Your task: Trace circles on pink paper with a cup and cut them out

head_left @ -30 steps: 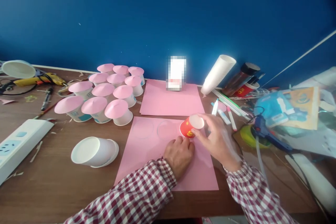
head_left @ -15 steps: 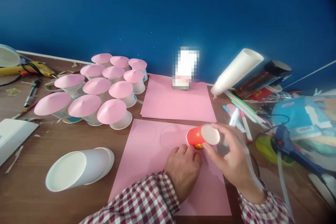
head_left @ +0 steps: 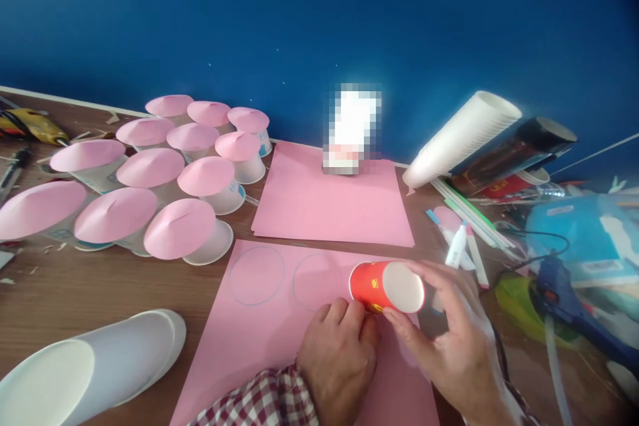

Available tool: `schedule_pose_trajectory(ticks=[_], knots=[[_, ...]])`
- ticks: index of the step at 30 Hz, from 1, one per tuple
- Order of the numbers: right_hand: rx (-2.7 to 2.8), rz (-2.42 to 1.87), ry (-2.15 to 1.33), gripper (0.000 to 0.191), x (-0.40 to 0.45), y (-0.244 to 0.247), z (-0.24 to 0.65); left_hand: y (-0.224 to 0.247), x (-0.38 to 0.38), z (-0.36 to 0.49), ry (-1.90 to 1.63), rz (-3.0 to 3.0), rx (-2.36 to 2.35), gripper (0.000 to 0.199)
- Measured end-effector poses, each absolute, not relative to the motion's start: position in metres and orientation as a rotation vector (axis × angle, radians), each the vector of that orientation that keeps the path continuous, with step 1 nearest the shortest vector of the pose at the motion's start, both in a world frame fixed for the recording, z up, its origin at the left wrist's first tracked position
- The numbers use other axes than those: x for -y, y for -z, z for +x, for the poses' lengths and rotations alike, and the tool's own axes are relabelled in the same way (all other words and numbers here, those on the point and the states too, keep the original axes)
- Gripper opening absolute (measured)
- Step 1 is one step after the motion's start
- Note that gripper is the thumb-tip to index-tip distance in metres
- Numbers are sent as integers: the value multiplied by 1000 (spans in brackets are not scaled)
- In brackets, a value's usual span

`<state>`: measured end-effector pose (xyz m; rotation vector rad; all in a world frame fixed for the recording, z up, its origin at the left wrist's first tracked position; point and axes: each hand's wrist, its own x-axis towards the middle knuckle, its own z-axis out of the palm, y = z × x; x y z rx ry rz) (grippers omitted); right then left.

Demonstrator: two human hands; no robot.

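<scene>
A red paper cup (head_left: 367, 285) is on a pink paper sheet (head_left: 249, 353), its pale round base turned up toward me. My right hand (head_left: 456, 336) holds it from the right, thumb at the near side and fingers at the far side. Right beside the cup, my left hand (head_left: 337, 349) rests on the sheet with its fingers curled; whatever they may hold is hidden. Left of the cup, two traced outlines show on the sheet: one full circle (head_left: 257, 275) and a second circle (head_left: 314, 279) partly covered by my left hand.
Several white cups topped with pink paper cones (head_left: 180, 229) stand at the left. An upturned white cup (head_left: 120, 366) is at front left. Behind lie more pink sheets (head_left: 329, 213) below a blurred bright screen (head_left: 352, 126). Stacked cups (head_left: 464, 136), markers (head_left: 456, 246) and a blue glue gun (head_left: 564, 299) are at right.
The view has moved closer and a little to the right, so the full circle shows more clearly. Both hands and the red cup keep about the same place on the sheet.
</scene>
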<state>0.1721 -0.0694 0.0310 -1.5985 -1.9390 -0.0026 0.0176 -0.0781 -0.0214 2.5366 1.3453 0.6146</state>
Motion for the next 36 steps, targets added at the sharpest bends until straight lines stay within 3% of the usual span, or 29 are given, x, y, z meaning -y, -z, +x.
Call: schedule_pose_trajectory(ticks=[12,36], knots=[[1905,-1633,-6,45,68,-29,171,21,78,17,-718,2510,-1344,18],[1920,-1596,69,44,66,-28,172,29,76,14,-827,2561,-1294,10]])
